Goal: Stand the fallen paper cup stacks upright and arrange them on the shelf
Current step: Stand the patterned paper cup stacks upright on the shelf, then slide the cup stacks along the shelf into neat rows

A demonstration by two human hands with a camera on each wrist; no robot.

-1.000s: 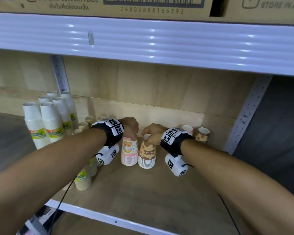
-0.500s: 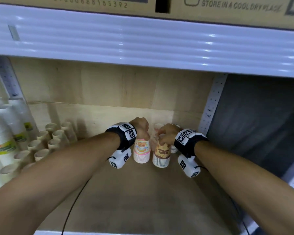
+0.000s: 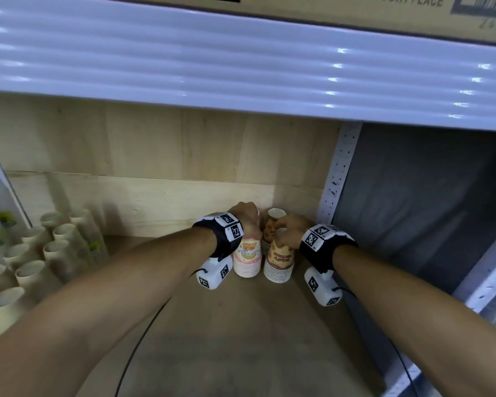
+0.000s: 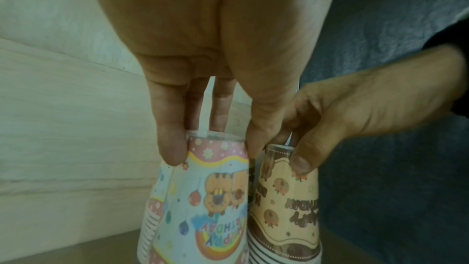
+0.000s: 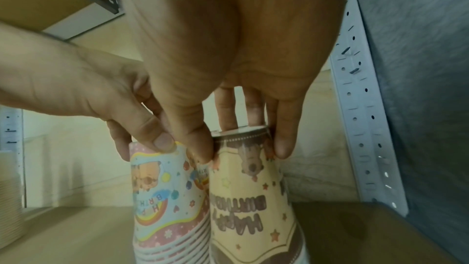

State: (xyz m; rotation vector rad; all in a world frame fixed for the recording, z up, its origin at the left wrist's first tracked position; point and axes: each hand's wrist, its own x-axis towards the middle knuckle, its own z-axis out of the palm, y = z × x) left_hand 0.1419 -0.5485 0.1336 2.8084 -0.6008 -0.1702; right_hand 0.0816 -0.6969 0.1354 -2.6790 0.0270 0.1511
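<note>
Pink cup stack [image 3: 247,257] pinched by left hand [image 3: 245,214], brown cup stack [image 3: 279,260] by right hand [image 3: 291,229], on shelf [image 3: 241,339].

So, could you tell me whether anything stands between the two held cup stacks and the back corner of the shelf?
Yes. A brown-patterned cup stack already stands upright in the back corner, right behind the brown stack in the right hand. Behind the pink stack in the left hand, nothing visible, though that hand hides the spot.

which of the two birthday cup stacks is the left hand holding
The pink rainbow stack, gripped at its top by the left hand. The right hand holds the brown and cream stack beside it.
</note>
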